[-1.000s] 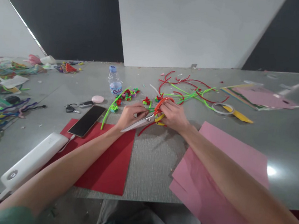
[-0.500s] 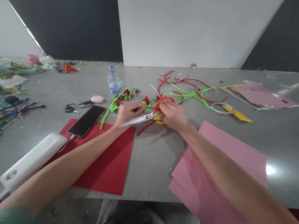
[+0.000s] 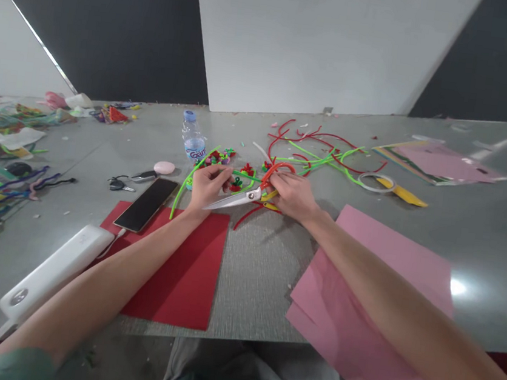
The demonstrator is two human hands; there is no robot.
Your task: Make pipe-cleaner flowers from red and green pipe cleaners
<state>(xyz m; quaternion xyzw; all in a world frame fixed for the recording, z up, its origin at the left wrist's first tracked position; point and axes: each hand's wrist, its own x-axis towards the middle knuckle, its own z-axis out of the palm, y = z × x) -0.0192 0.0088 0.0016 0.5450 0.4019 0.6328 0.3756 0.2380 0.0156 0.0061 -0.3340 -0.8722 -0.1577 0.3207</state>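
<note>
My left hand (image 3: 206, 188) pinches one end of a green pipe cleaner (image 3: 246, 177), which runs across to the fingers of my right hand (image 3: 294, 194). Hooked in that right hand is a pair of scissors (image 3: 234, 200) with orange and yellow handles; its blades point left, below the pipe cleaner. Whether the right fingertips also grip the pipe cleaner is hidden. Small red and green twisted pipe-cleaner pieces (image 3: 236, 184) lie just behind and between the hands. A longer bright green pipe cleaner (image 3: 180, 193) lies left of my left hand.
Behind the hands lie loose red and green pipe cleaners (image 3: 326, 155), a tape roll (image 3: 362, 181) and a yellow cutter (image 3: 406, 196). A water bottle (image 3: 194, 140) stands behind my left hand. Phone (image 3: 146, 205), power bank (image 3: 56, 271), red sheet (image 3: 180, 273) and pink sheets (image 3: 393, 248) lie nearer.
My left hand has moved left, away from my right hand, and more of the green pipe cleaner shows between them. The right hand and scissors have hardly moved.
</note>
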